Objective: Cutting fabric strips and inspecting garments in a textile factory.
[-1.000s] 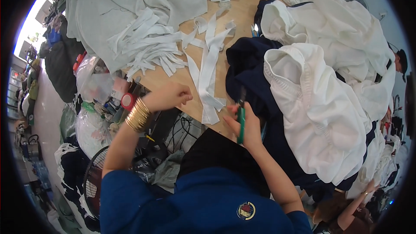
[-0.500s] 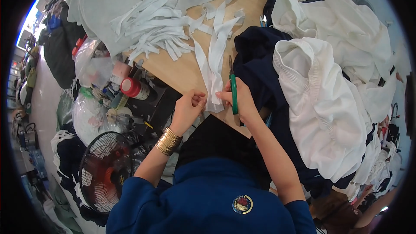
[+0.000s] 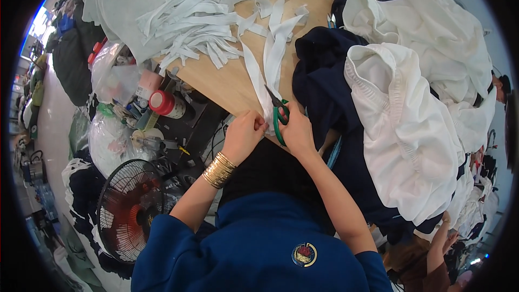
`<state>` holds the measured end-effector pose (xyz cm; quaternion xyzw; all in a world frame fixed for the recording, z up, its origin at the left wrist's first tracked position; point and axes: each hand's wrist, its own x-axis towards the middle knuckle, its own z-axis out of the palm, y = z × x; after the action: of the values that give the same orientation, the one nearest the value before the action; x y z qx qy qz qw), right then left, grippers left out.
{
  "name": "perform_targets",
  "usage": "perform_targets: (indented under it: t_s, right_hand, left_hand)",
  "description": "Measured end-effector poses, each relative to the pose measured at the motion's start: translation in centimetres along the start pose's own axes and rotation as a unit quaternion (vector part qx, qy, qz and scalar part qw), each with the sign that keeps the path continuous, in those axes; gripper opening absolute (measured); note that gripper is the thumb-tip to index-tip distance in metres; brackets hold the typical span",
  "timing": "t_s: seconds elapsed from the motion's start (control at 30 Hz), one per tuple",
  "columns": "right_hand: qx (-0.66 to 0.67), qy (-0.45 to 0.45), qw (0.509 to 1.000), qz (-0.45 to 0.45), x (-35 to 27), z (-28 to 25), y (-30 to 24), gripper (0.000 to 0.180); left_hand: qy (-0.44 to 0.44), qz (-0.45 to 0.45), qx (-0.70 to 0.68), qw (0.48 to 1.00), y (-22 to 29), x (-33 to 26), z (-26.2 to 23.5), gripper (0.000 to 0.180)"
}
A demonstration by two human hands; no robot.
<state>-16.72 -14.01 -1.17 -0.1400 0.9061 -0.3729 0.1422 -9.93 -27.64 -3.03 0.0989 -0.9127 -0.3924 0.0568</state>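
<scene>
My right hand [image 3: 296, 130] grips green-handled scissors [image 3: 279, 114], their blades open against a white fabric strip [image 3: 258, 78] at the near edge of the wooden table [image 3: 216, 84]. My left hand [image 3: 244, 134], with gold bangles on the wrist, pinches the near end of that strip just left of the scissors. More white strips [image 3: 200, 30] lie piled further back on the table.
Dark navy cloth [image 3: 319, 75] and white garments [image 3: 405, 113] are heaped to the right. A fan [image 3: 130, 211], a red-capped container [image 3: 165, 104] and plastic bags [image 3: 111, 75] stand at the lower left. Another person's hand [image 3: 447, 238] shows at the lower right.
My left hand has come in from the table's left edge to the strip's near end. The right hand has turned the scissors from upright to cutting into the strip.
</scene>
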Motion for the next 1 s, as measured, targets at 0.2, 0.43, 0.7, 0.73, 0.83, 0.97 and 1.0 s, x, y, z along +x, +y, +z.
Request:
perform_targets:
  t_s: [0.2,0.43,0.7,0.73,0.83,0.97,1.0]
  right_hand:
    - [0.365,-0.070,0.920,0.127,0.5,-2.4,-1.0,0.030]
    - [0.219,-0.014,0.973,0.072,0.1,-1.0,0.9,0.031]
    - [0.203,-0.033,0.978,0.041,-0.4,-1.9,0.0,0.024]
    - [0.202,-0.021,0.979,0.025,-0.3,-2.2,0.3,0.022]
    - [0.240,0.026,0.970,-0.006,-0.1,-3.9,-0.1,0.020]
    - [0.285,0.036,0.958,0.011,1.3,-6.6,-2.6,0.022]
    - [0.298,0.023,0.954,0.007,1.5,-7.2,-4.1,0.021]
  left_hand:
    - [-0.103,-0.222,-0.345,0.906,0.7,-0.2,-1.1,0.018]
    - [-0.132,-0.277,-0.582,0.753,1.1,-1.1,-0.6,0.025]
    - [-0.113,-0.207,-0.500,0.834,1.7,-0.3,-0.5,0.028]
    - [-0.111,-0.197,-0.492,0.841,1.7,0.1,-0.7,0.029]
    - [-0.117,-0.130,-0.339,0.924,1.5,3.3,-2.9,0.031]
    - [-0.071,0.116,-0.015,0.991,6.8,14.2,-9.8,0.027]
    - [-0.045,0.150,-0.035,0.987,6.3,18.3,-11.3,0.024]
